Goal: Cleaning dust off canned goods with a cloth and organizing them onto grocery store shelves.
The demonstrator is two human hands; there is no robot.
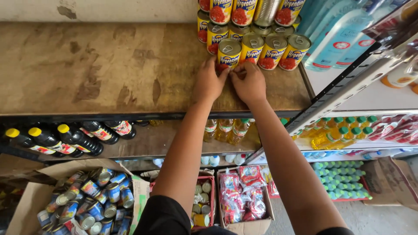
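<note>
Two hands of mine reach out to one yellow-labelled tin can at the front left of a block of like cans on the worn wooden shelf. My left hand curls its fingertips against the left side of the can, and my right hand meets it from the right, the fingers of both pressed close together at the base of the can, thumbs almost touching. The can stands upright on the shelf, touching its neighbours in the front row of cans, with more cans stacked behind and above.

To the right of the stack stand clear blue plastic bottles, beside a white metal rack. On the shelf below lie dark sauce bottles with yellow caps on their sides, and under my arms stand yellow oil bottles. Further right are green-capped bottles.

On the floor at the lower left an open cardboard box holds a loose heap of small tins. Between my arms sit a box with red packets and a red crate with round cans.
</note>
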